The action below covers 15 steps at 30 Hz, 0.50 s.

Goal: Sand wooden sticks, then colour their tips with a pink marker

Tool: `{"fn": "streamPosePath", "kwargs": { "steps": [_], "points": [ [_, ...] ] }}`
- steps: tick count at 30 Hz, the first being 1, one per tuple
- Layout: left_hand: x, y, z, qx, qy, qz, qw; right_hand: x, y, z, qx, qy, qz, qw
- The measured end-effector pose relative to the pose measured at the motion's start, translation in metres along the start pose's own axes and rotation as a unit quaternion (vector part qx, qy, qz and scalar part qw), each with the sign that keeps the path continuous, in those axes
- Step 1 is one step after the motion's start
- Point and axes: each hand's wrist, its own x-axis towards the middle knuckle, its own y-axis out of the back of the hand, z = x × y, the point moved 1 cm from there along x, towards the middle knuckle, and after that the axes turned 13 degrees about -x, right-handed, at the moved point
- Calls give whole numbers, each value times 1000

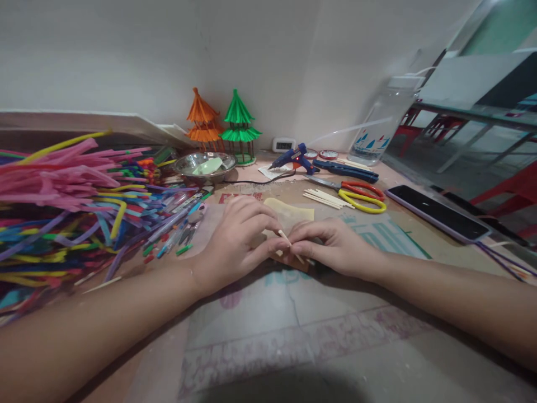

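Observation:
My left hand [245,235] and my right hand [335,246] meet over the middle of the table. Between their fingertips is a thin, pale wooden stick [285,238], slanting down to the right. The left thumb and index finger close on its upper end, while the right thumb and fingers pinch it lower down. Just behind the hands lies a yellow sheet [296,209], partly covered by them. Under the fingers an orange-brown piece shows, mostly hidden. More pale sticks [327,198] lie in a bundle beyond my right hand.
Colourful pipe cleaners [62,184] heap at left. Behind stand a metal bowl [184,167], orange [202,115] and green [238,115] pagoda models, and a small clock [284,145]. A glue gun [296,159], scissors [363,200], phone [436,212] and clear bottle [377,120] lie or stand at right.

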Motion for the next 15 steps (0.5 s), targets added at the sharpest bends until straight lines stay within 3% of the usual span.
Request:
{"fn": "streamPosePath", "kwargs": {
  "steps": [4,7,11,15],
  "points": [
    [0,1,0,-6,0,-8,1000,-1,0,-5,-16,-6,7,1000],
    [1,0,-2,5,5,-18,1000,-3,8,-6,-84,-18,81,993],
    [1,-4,-5,10,48,-108,993,-5,35,16,-272,6,197,942],
    [2,-3,-5,25,77,-184,980,3,60,49,-404,15,213,890]
  ]
}}
